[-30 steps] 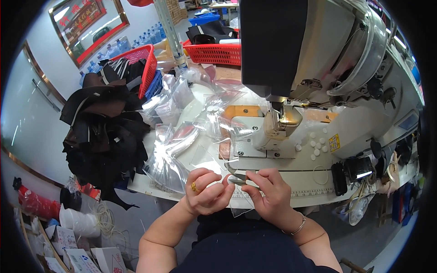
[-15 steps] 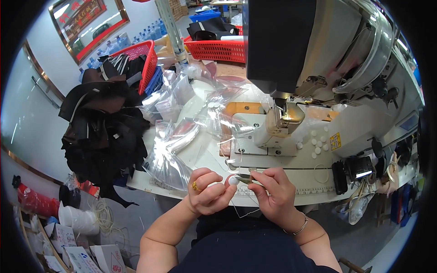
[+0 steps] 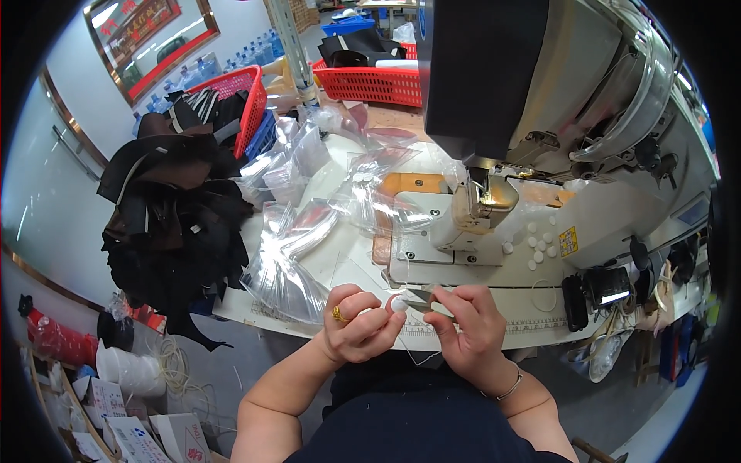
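My left hand (image 3: 353, 324), with a yellow ring on one finger, is closed in a pinch around a small white round disc (image 3: 398, 305). A thin white cord dangles just below the fingers. Facing it, my right hand (image 3: 469, 324) grips small grey metal thread snips (image 3: 419, 299), their blades pointing left at the disc. Both hands are held close together over the table's front edge. How the cord joins the disc is too small to tell.
Ahead stands a sewing machine (image 3: 482, 204), with several loose white discs (image 3: 538, 245) to its right. Clear plastic bags (image 3: 285, 262) cover the table's left part. Dark fabric pieces (image 3: 174, 224) pile up at far left; red baskets (image 3: 370, 85) stand behind.
The snips' blades have turned and now show more of their grey flat sides by the disc. Both hands have shifted slightly right.
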Demonstrator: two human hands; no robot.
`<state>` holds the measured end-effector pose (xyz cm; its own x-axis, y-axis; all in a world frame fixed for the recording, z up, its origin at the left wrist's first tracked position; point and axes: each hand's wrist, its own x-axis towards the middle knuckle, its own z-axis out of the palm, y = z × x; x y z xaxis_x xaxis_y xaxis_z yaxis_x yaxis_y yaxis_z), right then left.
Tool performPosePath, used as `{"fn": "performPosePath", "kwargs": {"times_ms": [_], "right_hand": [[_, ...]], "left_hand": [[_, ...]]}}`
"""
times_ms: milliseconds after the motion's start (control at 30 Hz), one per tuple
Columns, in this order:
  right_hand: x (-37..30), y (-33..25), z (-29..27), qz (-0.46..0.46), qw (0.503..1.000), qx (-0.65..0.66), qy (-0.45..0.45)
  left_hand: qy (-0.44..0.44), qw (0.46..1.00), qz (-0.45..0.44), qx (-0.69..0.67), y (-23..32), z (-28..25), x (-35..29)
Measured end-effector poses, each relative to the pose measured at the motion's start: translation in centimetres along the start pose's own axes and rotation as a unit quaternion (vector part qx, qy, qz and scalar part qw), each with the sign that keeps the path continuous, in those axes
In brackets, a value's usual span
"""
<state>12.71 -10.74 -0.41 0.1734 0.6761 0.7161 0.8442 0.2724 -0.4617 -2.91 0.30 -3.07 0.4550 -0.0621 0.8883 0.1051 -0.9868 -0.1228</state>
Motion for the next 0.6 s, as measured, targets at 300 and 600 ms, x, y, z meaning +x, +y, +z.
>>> {"fn": "performPosePath", "kwargs": {"times_ms": [300, 600], "right_hand": [[0.3, 0.4, 0.0, 0.025, 0.999, -0.002, -0.029], [1.1, 1.6, -0.9, 0.05, 0.998, 0.039, 0.027]], "left_hand": [[0.026, 1.0, 0.016, 0.006, -0.1, 0.9, 0.0], [-0.008, 0.988, -0.142, -0.063, -0.1, 0.7, 0.7]]}}
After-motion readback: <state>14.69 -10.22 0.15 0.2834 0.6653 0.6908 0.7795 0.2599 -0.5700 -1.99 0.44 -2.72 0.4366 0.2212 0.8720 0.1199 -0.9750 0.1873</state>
